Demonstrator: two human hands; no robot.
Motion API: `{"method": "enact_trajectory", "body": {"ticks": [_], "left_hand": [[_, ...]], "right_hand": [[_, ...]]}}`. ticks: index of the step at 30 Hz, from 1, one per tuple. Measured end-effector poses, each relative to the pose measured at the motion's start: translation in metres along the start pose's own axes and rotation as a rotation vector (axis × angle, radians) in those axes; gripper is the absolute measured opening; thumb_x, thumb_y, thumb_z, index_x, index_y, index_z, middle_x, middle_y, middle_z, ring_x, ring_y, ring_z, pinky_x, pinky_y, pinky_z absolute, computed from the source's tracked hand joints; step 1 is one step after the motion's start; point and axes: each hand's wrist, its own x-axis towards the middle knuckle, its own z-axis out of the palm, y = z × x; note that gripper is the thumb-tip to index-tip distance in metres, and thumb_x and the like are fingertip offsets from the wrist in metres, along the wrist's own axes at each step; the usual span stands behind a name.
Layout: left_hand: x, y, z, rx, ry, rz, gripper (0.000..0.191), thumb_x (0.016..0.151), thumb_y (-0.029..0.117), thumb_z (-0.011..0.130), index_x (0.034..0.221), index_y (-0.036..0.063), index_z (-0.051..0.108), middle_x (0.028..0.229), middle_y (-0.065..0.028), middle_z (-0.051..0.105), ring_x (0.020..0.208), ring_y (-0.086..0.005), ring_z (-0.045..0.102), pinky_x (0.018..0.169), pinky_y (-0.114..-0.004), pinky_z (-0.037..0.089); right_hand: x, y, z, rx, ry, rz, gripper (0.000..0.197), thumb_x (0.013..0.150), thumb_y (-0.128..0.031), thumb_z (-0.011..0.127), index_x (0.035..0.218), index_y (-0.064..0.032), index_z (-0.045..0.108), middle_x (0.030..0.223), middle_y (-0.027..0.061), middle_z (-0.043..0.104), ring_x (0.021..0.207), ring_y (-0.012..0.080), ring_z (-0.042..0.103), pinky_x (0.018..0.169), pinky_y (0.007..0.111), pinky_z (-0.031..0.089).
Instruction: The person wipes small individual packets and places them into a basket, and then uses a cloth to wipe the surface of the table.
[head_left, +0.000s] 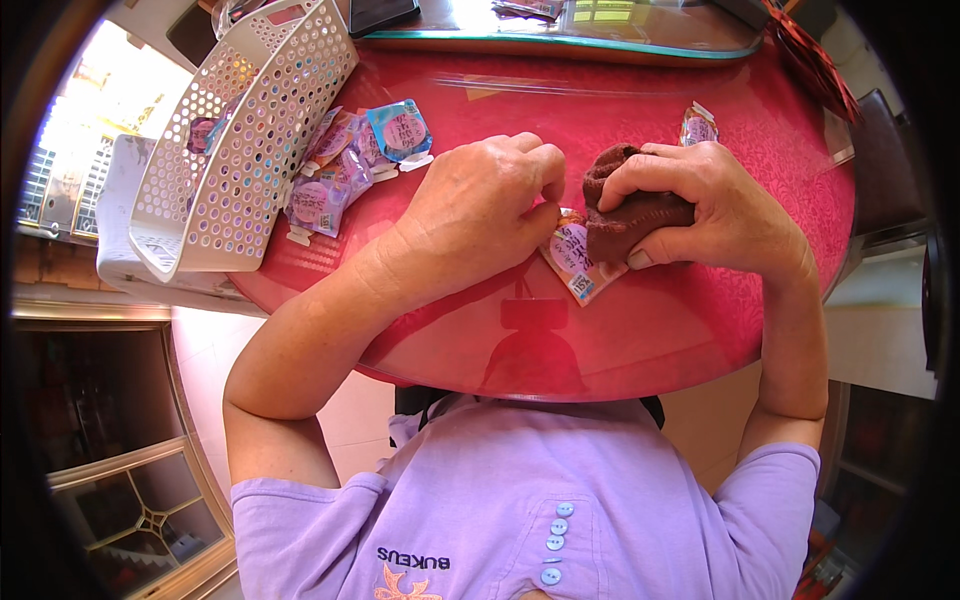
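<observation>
My right hand (697, 202) grips a folded dark brown knitted sock (637, 217), thumb below and fingers over the top. Under the sock lies an orange and purple printed card (570, 251), partly covered by it. My left hand (480, 202) is just left of the sock, its thumb and fingertips pinched at the card's upper left edge. What exactly those fingertips hold is partly hidden by the hand. Past my right hand, another printed card (699, 126) lies on the red table.
A white perforated plastic basket (292, 127) stands at the left, with colourful things showing through its holes. Beside it lies a loose pile of printed cards (322, 199) with white hooks. A glass-edged raised board (562, 46) spans the far side of the round red table (637, 345).
</observation>
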Motion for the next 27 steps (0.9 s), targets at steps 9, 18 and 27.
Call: {"method": "enact_trajectory", "body": {"ticks": [9,18,27], "left_hand": [[0.0000,0.0007,-0.0005,0.006,-0.007,-0.007,0.015,0.087,0.009,0.076,0.096,0.0038,0.066,0.090,-0.0129,0.067,0.085,-0.0301,0.071,0.073,-0.040,0.057],[-0.0002,0.0015,-0.0003,0.006,-0.004,-0.013,0.015,0.086,0.008,0.076,0.096,0.0040,0.066,0.090,-0.0129,0.066,0.084,-0.0305,0.070,0.072,-0.040,0.057],[-0.0004,0.0012,-0.0002,0.010,-0.004,-0.005,0.015,0.086,0.008,0.076,0.096,0.0038,0.066,0.091,-0.0132,0.066,0.085,-0.0309,0.070,0.073,-0.041,0.057]], "right_hand": [[0.0002,-0.0016,-0.0008,-0.007,0.006,-0.010,0.042,0.072,-0.015,0.088,0.111,-0.0066,0.075,0.097,0.0106,0.076,0.091,0.0280,0.074,0.083,0.040,0.057],[-0.0004,0.0005,0.0002,-0.036,0.002,0.009,0.046,0.068,-0.016,0.090,0.110,-0.0066,0.073,0.097,0.0098,0.074,0.090,0.0288,0.072,0.081,0.039,0.055],[-0.0005,0.0008,0.0011,-0.053,0.020,0.002,0.044,0.070,-0.019,0.089,0.111,-0.0088,0.074,0.095,0.0100,0.074,0.089,0.0287,0.073,0.082,0.041,0.056]]}}
